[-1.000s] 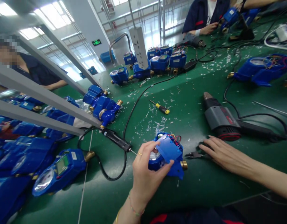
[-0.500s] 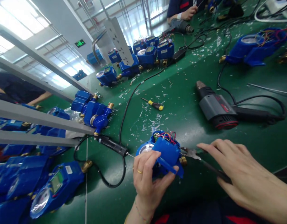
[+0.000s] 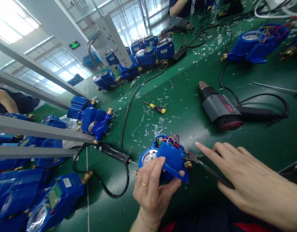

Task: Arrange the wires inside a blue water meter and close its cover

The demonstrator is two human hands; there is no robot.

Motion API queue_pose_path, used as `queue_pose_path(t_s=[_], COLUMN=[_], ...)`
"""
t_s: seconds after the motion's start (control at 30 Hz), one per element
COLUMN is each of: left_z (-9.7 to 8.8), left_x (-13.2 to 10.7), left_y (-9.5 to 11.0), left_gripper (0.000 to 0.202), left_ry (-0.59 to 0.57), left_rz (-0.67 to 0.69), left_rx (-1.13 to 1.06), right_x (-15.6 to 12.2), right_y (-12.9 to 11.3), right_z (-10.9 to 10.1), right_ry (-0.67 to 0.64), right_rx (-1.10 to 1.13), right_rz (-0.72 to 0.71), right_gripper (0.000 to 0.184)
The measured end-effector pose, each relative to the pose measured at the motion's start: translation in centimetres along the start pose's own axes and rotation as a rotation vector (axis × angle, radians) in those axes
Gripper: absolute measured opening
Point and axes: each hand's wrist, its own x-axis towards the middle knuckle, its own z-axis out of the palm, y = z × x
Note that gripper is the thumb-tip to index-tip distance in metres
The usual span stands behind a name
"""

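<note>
**Left hand.** The left hand (image 3: pixel 153 190) holds a narrow grip on a blue water meter (image 3: pixel 148 147), with the fingers and thumb wrapped around its underside and edge. The meter is directly in front of the person, at the near part of the green surface (image 3: pixel 187 129). Its round dial (image 3: pixel 148 157) faces up and to the left. A blue plastic cover (image 3: pixel 171 158) stands over the meter body, and coloured wires (image 3: pixel 171 141) show behind it.

**Right hand.** The right hand (image 3: pixel 250 183) is beside the meter, with its fingers spread wide over a pair of pliers (image 3: pixel 192 157). Whether its grip is closed on the black handle cannot be told. The pliers no longer lie flat on the surface. Their steel tips are now raised to just beside the meter's brass fitting (image 3: pixel 188 165), and contact cannot be confirmed.

**Surrounding items.** A soldering iron (image 3: pixel 112 153) lies just left of the meter, its tip pointing toward it. A yellow-handled screwdriver (image 3: pixel 158 108) and a grey electric drill (image 3: pixel 219 108) lie farther up the surface among plastic scraps (image 3: pixel 150 125). More blue water meters (image 3: pixel 95 117) stand in groups to the left and rear. A co-worker's arm (image 3: pixel 177 6) shows at the far edge.
</note>
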Motion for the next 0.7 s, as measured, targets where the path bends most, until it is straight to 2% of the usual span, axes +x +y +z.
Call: queue_pose_path(t_s=[0.23, 0.47, 0.57, 0.7], left_z=[-0.12, -0.23, -0.25, -0.19], left_x=[-0.04, 0.01, 0.03, 0.12], left_y=[0.02, -0.06, -0.13, 0.02], left_gripper=[0.042, 0.044, 0.044, 0.043], left_ry=[-0.013, -0.036, -0.051, -0.046], left_rz=[-0.016, -0.012, 0.0, 0.019], left_rx=[0.009, 0.013, 0.019, 0.024], right_x=[-0.26, -0.59, -0.56, -0.46], right_y=[-0.58, -0.4, -0.21, 0.07], right_z=[0.07, 0.15, 0.16, 0.23], right_ry=[0.066, -0.003, -0.079, -0.244], right_rx=[-0.098, 0.018, 0.089, 0.216], right_rz=[-0.042, -0.022, 0.003, 0.061], right_gripper=[0.061, 0.06, 0.059, 0.056])
